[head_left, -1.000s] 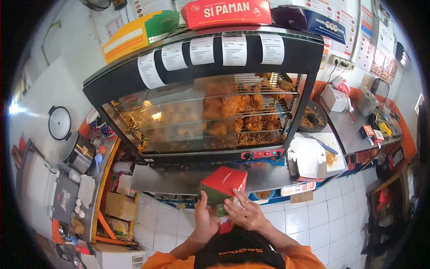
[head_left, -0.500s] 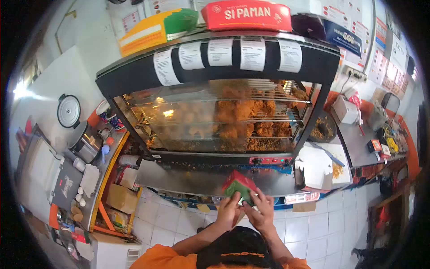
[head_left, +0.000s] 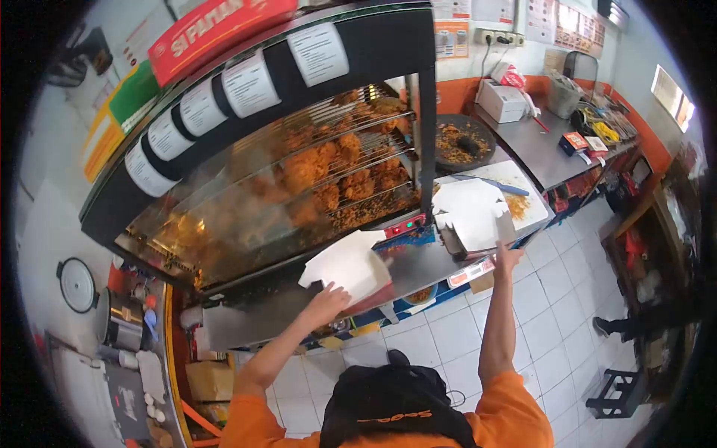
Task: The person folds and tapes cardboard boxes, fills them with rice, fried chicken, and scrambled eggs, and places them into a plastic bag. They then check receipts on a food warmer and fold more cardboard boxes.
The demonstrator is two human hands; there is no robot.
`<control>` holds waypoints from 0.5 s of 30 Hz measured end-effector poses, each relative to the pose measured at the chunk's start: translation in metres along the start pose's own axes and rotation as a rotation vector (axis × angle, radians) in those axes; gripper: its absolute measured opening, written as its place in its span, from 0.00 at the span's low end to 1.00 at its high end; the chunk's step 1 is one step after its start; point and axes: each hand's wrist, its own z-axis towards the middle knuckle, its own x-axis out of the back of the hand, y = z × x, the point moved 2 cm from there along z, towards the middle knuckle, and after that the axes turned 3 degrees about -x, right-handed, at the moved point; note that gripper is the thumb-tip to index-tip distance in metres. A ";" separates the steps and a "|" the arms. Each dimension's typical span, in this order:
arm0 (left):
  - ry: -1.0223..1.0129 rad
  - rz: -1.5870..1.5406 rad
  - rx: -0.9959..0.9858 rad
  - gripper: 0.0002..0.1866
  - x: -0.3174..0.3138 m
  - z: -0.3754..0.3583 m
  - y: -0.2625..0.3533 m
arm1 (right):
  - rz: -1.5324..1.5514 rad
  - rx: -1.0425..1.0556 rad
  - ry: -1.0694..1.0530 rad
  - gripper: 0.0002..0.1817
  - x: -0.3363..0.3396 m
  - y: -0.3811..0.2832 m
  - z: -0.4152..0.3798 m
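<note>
An open paper food box [head_left: 349,267], white inside with a reddish outer side, rests on the steel ledge before the display cabinet. My left hand [head_left: 328,305] grips its near left edge. To the right, a second open paper food box [head_left: 470,213] sits with its flaps spread, partly over the white cutting board. My right hand [head_left: 508,257] is closed at this box's near right corner; some of its fingers are hidden. A knife with a blue-grey handle [head_left: 499,184] lies on the cutting board [head_left: 526,213], beside orange crumbs.
The glass display cabinet [head_left: 429,142] with fried chicken [head_left: 310,168] stands in front of me. Behind the board is a dark stone mortar [head_left: 463,145]. A steel side table [head_left: 549,160] holds a white box [head_left: 502,101]. A black stool [head_left: 616,394] stands on the floor, right.
My hands have parted from the red and green box they held together. It now stands opened on the ledge under my left hand; my right hand has reached the other box. The view has turned right.
</note>
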 end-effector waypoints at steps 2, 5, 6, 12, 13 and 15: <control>-0.126 -0.023 0.112 0.17 0.012 0.026 -0.004 | 0.104 -0.113 -0.068 0.43 -0.006 0.003 0.000; -0.411 -0.516 0.321 0.21 0.088 0.136 0.025 | 0.237 -0.133 -0.142 0.44 -0.007 0.011 -0.013; -0.226 -0.651 0.211 0.22 0.085 0.177 0.028 | 0.272 -0.121 -0.163 0.44 -0.006 0.009 -0.021; -0.155 -0.956 0.036 0.42 -0.040 0.401 0.023 | 0.347 -0.133 -0.182 0.39 0.003 0.013 -0.028; -0.248 -0.977 0.052 0.41 -0.054 0.416 0.021 | 0.378 -0.130 -0.220 0.39 0.004 0.017 -0.025; -0.356 -0.999 0.006 0.37 -0.096 0.432 0.008 | 0.390 -0.143 -0.272 0.39 0.010 0.021 -0.023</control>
